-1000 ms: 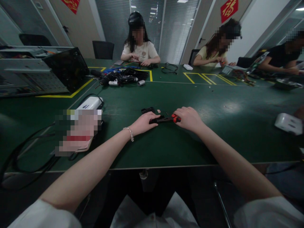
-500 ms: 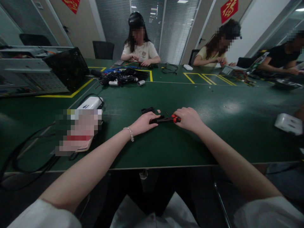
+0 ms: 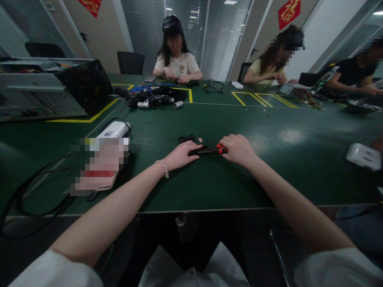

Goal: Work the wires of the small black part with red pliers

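My left hand [image 3: 183, 154], with a beaded bracelet [image 3: 163, 167] at its wrist, is closed on a small dark part [image 3: 195, 152] whose kind I cannot make out. My right hand [image 3: 238, 150] grips the red handles of a pair of pliers [image 3: 214, 150], most of the handles being hidden under the fingers. The pliers' dark jaws point left and meet the dark part. Just beyond my left hand lie a black piece [image 3: 186, 138] and a small pale scrap [image 3: 200, 140] on the green table [image 3: 179, 195].
To the left are a phone [image 3: 104, 167], a white device [image 3: 115, 129], and looped black cables [image 3: 18, 203]. An opened computer case [image 3: 44, 93] stands behind them. Tangled cables [image 3: 155, 97] lie farther back. A white box [image 3: 363, 155] sits at right; several people work opposite.
Both hands keep nearly the same place and grip. The pliers' jaws show only a very slight shift against the dark part.
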The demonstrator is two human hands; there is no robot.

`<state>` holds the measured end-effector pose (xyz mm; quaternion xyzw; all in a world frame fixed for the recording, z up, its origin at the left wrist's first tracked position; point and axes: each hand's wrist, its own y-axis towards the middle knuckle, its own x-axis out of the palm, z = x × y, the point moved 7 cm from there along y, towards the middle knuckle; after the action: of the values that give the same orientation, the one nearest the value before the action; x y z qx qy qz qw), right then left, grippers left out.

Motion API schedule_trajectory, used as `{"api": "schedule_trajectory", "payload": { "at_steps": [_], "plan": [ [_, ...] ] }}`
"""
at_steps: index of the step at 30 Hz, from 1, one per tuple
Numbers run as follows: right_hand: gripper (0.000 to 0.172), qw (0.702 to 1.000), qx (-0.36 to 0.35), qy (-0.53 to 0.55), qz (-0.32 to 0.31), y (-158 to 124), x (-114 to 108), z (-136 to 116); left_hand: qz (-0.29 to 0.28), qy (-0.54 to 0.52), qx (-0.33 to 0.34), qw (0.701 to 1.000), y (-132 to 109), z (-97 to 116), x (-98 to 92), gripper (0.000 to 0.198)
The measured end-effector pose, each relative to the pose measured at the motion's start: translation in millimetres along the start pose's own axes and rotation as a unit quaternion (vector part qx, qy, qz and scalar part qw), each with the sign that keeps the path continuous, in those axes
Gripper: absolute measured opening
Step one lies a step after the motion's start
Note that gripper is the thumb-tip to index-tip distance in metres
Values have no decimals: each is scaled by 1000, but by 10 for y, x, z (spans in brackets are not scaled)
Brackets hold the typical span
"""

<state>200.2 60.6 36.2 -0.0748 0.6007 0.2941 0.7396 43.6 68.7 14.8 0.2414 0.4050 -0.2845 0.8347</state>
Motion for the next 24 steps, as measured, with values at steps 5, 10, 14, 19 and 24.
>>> {"api": "schedule_trajectory", "payload": {
  "at_steps": [5, 10, 14, 19, 24],
  "plan": [
    [23, 1000, 8, 5, -5, -5, 12, 2, 2, 7, -8, 1000, 4, -4, -6, 44],
    [23, 1000, 6, 6, -6, -5, 7, -3, 5, 3, 0, 1000, 3, -19, -1, 44],
    [22, 1000, 7, -3, 1, -5, 3, 6, 2, 1, -2, 1000, 3, -8, 3, 43],
    [23, 1000, 13, 10, -10, -8, 32, 16, 1, 3, -2, 1000, -1, 16, -10, 43],
    [21, 1000, 1, -1, 5, -9, -13, -5, 2, -1, 4, 1000, 0, 4, -8, 43]
  ]
}}
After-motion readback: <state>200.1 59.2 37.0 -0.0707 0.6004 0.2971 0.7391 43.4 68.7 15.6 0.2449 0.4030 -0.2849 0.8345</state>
